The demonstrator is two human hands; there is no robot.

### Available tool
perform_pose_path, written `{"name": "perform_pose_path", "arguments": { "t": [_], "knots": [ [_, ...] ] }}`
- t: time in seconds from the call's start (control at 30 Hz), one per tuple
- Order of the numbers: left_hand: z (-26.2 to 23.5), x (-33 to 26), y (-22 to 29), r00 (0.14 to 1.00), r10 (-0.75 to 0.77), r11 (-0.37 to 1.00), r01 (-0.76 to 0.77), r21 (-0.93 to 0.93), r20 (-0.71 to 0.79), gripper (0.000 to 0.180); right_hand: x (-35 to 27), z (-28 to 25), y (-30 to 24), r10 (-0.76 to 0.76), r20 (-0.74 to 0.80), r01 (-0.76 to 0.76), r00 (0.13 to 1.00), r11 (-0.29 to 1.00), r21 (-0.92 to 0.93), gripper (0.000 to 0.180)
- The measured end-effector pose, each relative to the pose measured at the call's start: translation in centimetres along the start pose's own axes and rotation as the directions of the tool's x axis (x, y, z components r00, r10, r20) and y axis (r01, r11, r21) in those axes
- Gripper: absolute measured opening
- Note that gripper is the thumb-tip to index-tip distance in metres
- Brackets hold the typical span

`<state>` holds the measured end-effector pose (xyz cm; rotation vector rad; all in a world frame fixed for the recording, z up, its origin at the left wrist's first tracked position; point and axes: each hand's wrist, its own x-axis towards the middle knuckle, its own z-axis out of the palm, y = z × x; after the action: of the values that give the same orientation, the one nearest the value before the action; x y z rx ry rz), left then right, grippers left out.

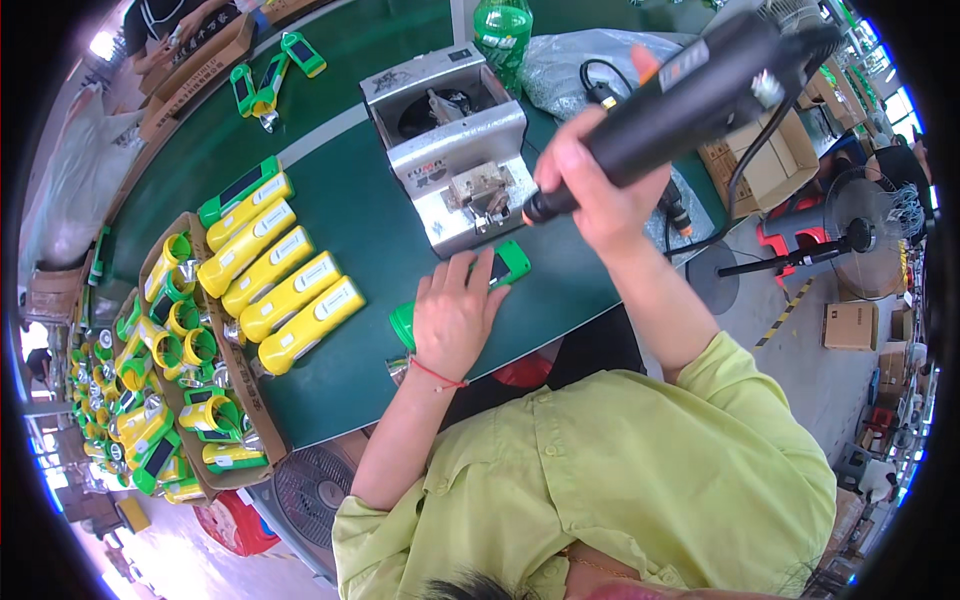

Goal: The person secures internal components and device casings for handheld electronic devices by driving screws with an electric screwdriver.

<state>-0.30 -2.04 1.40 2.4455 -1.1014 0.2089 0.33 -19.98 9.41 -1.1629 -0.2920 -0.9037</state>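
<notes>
In my right hand (600,185) is a black electric screwdriver (680,105), tilted, its tip close to the front of a metal screw feeder (440,165). I cannot tell whether the tip touches the feeder. My left hand (455,315) lies over a green solar flashlight (512,262), fingers curled on it and holding it on the table just in front of the feeder. The hand hides the flashlight's middle; both green ends show. To the left, several yellow and green flashlights (262,258) lie in a slanted row.
Left of the row, cardboard boxes (240,380) hold many yellow and green flashlight parts. Behind the feeder stand a green bottle (502,40) and a clear plastic bag (570,75). More green flashlight pieces (303,54) lie at the far left, near another person's hands (172,45).
</notes>
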Motion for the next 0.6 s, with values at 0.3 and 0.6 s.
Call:
{"name": "perform_pose_path", "arguments": {
  "t": [0.3, 0.6],
  "knots": [
    [-3.1, -0.8, -0.9, 0.999, -0.029, 0.999, 0.03, 0.026, -0.037, 0.059, 1.3, 1.8, 2.9, -0.026, 0.178, 0.055, 0.984, 0.985, -0.161, 0.053],
    [-4.5, -4.3, -4.1, 0.988, -0.141, 0.981, 0.147, -0.123, 0.057, 0.054, 3.4, 2.9, 2.4, 0.222, 0.485, -0.045, 0.846, 0.936, -0.35, 0.066]
  ]
}}
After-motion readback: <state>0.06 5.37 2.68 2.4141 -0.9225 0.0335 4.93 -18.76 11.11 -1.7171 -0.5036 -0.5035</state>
